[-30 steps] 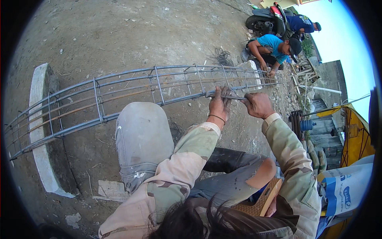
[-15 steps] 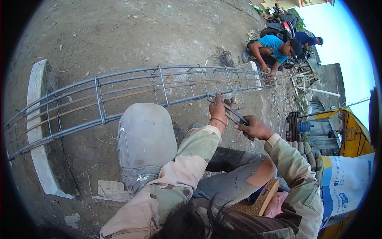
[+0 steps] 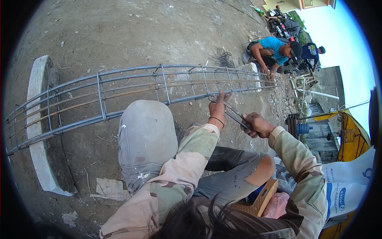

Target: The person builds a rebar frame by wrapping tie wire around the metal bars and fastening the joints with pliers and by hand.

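Observation:
A long cage of steel rebar [image 3: 100,97] with square stirrups runs across in front of me, from the near left to the far right. At its near bar, my left hand [image 3: 217,105] is closed, fingers bent around something small that I cannot make out. A thin loop shows at those fingertips, by a stirrup. Gripped in my right hand [image 3: 258,125] are the handles of dark metal pincers [image 3: 234,113], which slant past the left fingers toward the bar. Their jaws are partly hidden by the left hand.
White concrete blocks [image 3: 39,79] bear the cage at both ends. At the far end a person in a blue shirt [image 3: 274,49] crouches with hands on the bars. My bent knee [image 3: 149,123] is close to the near bar. A white printed sack [image 3: 346,187] hangs at the right.
My right hand has shifted slightly right and up, and the pincers' handles now look closer together. My left hand stays by the same bar. The view has moved a little.

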`<state>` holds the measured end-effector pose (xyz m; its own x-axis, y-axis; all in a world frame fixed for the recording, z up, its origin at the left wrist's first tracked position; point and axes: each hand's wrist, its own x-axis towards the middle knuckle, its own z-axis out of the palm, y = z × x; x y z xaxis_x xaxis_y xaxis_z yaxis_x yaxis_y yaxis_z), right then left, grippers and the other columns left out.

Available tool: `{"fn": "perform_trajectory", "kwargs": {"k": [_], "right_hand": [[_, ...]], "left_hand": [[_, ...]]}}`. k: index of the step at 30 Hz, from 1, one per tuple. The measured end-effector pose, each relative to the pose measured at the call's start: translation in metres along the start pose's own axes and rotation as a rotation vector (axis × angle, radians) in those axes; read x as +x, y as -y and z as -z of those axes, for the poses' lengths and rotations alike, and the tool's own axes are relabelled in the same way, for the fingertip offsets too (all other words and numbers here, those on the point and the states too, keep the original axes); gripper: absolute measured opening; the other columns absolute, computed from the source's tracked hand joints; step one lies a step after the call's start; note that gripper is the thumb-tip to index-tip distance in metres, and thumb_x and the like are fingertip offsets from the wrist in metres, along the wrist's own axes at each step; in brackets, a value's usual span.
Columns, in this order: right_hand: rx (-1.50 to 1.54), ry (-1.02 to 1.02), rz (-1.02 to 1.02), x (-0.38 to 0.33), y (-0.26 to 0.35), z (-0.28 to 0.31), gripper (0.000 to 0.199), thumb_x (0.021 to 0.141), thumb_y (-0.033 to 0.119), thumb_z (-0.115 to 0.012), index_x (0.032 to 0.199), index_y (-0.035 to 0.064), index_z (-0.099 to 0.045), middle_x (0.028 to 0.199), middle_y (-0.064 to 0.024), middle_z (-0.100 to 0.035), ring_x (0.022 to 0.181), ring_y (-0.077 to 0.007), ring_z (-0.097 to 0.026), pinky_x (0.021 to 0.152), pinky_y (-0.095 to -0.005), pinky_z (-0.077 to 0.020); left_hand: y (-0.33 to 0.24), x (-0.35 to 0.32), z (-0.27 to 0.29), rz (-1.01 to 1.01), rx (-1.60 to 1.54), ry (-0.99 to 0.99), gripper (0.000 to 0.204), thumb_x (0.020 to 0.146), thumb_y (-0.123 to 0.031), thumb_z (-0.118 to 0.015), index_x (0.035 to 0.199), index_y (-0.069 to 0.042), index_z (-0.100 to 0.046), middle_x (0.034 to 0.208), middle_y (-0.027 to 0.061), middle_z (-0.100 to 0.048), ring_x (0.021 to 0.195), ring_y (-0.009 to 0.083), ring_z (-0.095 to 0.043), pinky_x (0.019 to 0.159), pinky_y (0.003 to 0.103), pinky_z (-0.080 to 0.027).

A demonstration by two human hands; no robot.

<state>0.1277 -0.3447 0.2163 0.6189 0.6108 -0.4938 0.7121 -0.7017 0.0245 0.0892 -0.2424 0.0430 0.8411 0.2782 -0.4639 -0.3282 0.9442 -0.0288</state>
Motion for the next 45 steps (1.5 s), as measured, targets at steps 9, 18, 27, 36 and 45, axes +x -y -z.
{"fn": "perform_trajectory", "kwargs": {"k": [9, 18, 27, 36, 45], "right_hand": [[-0.6, -0.575, 0.312, -0.02, 0.026, -0.009, 0.031, 0.094, 0.033, -0.065, 0.101, 0.0034, -0.063, 0.074, -0.0106, -0.06, 0.061, -0.0277, -0.062, 0.053, -0.0403, -0.0475], [0.594, 0.211, -0.271, -0.002, 0.0, -0.042, 0.038, 0.101, 0.037, -0.057, 0.086, 0.0023, -0.062, 0.058, -0.0048, -0.057, 0.039, -0.0157, -0.048, 0.039, -0.0322, -0.0357], [-0.332, -0.453, 0.045, -0.022, 0.01, -0.058, 0.034, 0.093, 0.032, -0.065, 0.094, -0.0015, -0.061, 0.071, -0.0177, -0.062, 0.067, -0.0421, -0.064, 0.062, -0.0466, -0.0513], [1.259, 0.563, -0.253, -0.025, 0.004, -0.085, 0.044, 0.099, 0.041, -0.062, 0.083, 0.0009, -0.067, 0.06, -0.0058, -0.062, 0.046, -0.0173, -0.059, 0.043, -0.0316, -0.0484], [1.461, 0.248, -0.091, -0.061, -0.008, -0.053, 0.035, 0.094, 0.03, -0.07, 0.09, -0.0041, -0.071, 0.071, -0.0096, -0.068, 0.06, -0.0177, -0.063, 0.06, -0.0308, -0.0504]], "left_hand": [[0.005, 0.006, -0.019, 0.026, -0.336, -0.116, 0.029, 0.099, -0.037, -0.064, 0.094, -0.009, -0.058, 0.096, 0.0114, -0.073, 0.091, 0.0234, -0.072, 0.082, 0.034, -0.056], [-0.002, -0.019, 0.021, -0.022, 0.312, 0.119, 0.041, 0.1, -0.042, -0.06, 0.107, -0.002, -0.066, 0.1, 0.0144, -0.074, 0.091, 0.0245, -0.07, 0.084, 0.038, -0.054], [0.002, -0.024, 0.008, 0.098, -0.06, 0.17, 0.043, 0.101, -0.04, -0.058, 0.122, -0.003, -0.06, 0.122, 0.0126, -0.066, 0.113, 0.0263, -0.065, 0.096, 0.041, -0.051], [-0.001, -0.038, 0.042, -0.028, 0.358, 0.124, 0.036, 0.101, -0.029, -0.061, 0.118, 0.003, -0.067, 0.121, 0.013, -0.069, 0.111, 0.0219, -0.065, 0.096, 0.035, -0.051], [-0.013, -0.074, -0.028, -0.145, 0.439, 0.535, 0.046, 0.101, -0.034, -0.061, 0.126, 0.005, -0.059, 0.131, 0.0197, -0.061, 0.123, 0.0266, -0.058, 0.107, 0.038, -0.044]]}}
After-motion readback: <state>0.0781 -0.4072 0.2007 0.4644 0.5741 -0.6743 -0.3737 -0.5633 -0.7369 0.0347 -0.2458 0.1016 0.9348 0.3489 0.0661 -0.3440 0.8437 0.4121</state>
